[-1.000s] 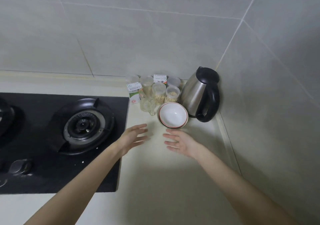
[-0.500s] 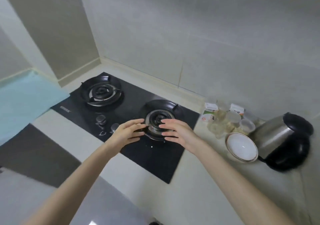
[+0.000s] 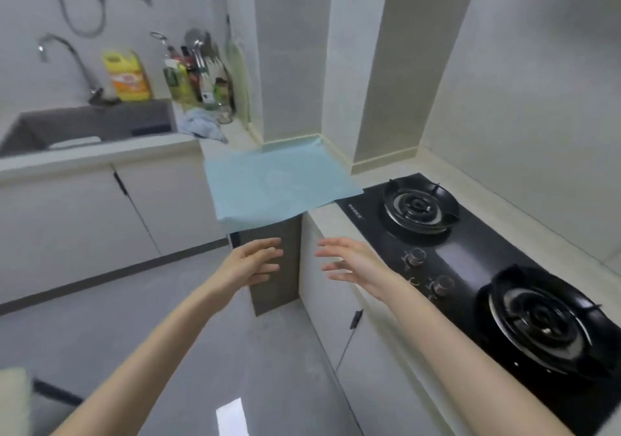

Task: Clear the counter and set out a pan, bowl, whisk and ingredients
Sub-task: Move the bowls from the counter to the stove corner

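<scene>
Both my hands hang in the air in front of me, empty, with fingers spread and palms facing each other. My left hand [image 3: 256, 262] is over the gap beside the cabinet; my right hand [image 3: 353, 262] hovers by the front edge of the counter [image 3: 327, 224], left of the black gas hob [image 3: 470, 267]. A light blue mat [image 3: 275, 183] covers the counter section beyond the hob. The bowl, jars and kettle are out of view.
A sink [image 3: 84, 126] with a tap [image 3: 64, 56] is at the far left. A yellow bottle [image 3: 129, 74], several sauce bottles [image 3: 191, 76] and a crumpled blue cloth [image 3: 201, 125] stand beside it. White cabinet doors [image 3: 84, 207] line the floor.
My view has swung left, from the bowl and kettle corner past the hob toward the sink. Both hands stayed empty and moved left with it.
</scene>
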